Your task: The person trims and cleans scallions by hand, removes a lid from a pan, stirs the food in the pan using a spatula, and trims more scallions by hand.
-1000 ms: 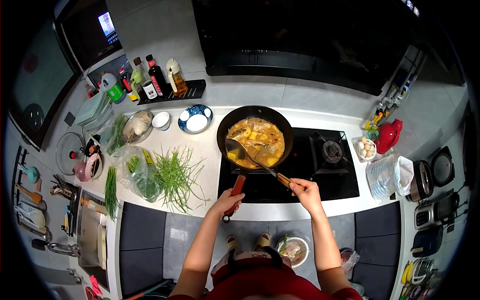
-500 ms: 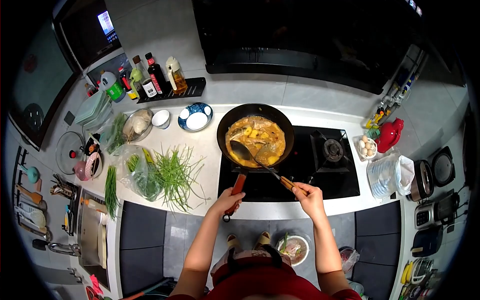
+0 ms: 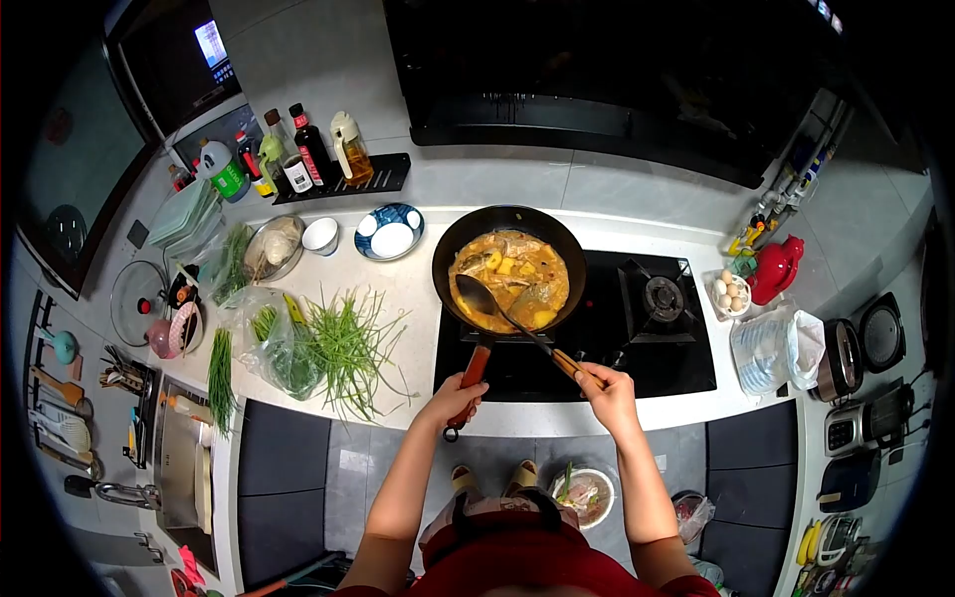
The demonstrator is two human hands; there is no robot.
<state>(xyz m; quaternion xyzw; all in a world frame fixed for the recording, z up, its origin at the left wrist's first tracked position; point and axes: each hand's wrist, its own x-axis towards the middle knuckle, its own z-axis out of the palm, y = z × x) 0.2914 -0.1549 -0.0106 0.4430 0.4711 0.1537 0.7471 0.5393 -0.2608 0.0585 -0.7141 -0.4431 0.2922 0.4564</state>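
Head view: pan (image 3: 509,220) seems heavy, best held where left hand (image 3: 453,402) curls fingers round its handle (image 3: 476,365); right hand (image 3: 611,397) pinches spatula (image 3: 477,294).

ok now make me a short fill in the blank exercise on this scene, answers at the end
1. The left hand grips the reddish-brown ____ of the round black pan.
2. The dark spatula with a wooden grip is held in the ____ hand.
3. The blue-and-white patterned bowl stands on the white counter to the ____ of the pan.
4. Right of the black glass hob, a small white container holds several pale round ____.

Missing words: handle; right; left; eggs.
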